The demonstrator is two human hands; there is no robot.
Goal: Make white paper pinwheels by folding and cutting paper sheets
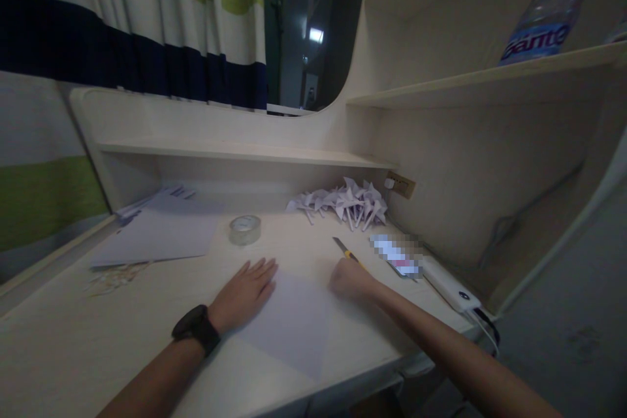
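Observation:
A white sheet of paper (294, 323) lies on the desk in front of me. My left hand (245, 294) rests flat on its left part, fingers stretched out, with a black watch (196, 330) on the wrist. At the sheet's right side my right hand (351, 279) is closed, and what is in its fingers, if anything, is hidden. Just beyond that hand a utility knife (347, 252) with a yellow-marked handle points away to the left, its rear end partly covered by the hand. A roll of clear tape (245, 230) sits beyond my left hand.
White paper pinwheels (355, 201) are heaped at the back right. Stacked paper (166, 228) lies at the left over thin pale sticks (115, 279). On the right are a phone (396, 255) and a white power strip (450, 284) with cables. A bottle (548, 13) stands on the shelf.

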